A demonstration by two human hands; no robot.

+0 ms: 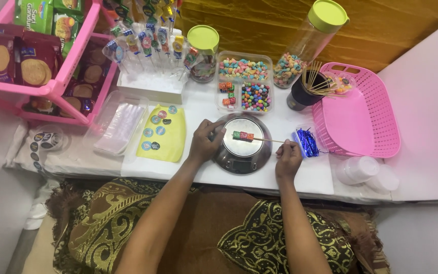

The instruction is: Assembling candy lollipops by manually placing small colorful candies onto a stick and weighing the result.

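Fingers of the right hand (288,158) pinch the near end of a thin wooden skewer (268,139), which runs leftward over the round steel kitchen scale (242,143) at the middle of the tabletop's front edge. Threaded on the skewer's far end, above the scale's pan, sit a few sugar-coated jelly candies (242,135) in green, red and orange. The left hand (205,141) rests at the scale's left rim, its fingers curled around the edge of the pan and close to the candies; whether they touch the candies cannot be told.

Just right of the right hand lies a small bunch of shiny blue twist ties (308,142), and beyond them a pink plastic basket (376,132) reaches toward the tabletop's right edge. Behind the scale stands a clear divided box (244,81) with pastel marshmallows, jelly cubes and coloured candy balls. A dark cup holding more skewers (307,89) stands between that box and the basket, with a tall jar of ring-shaped candies (305,45) behind it, capped in lime green. Left of the scale lies a yellow sheet of round stickers (160,133), then a clear tray of cellophane bags (120,127). Wrapped candy sticks (148,43) stand in a white block at the back left, beside a pink rack of biscuit packets (36,56).
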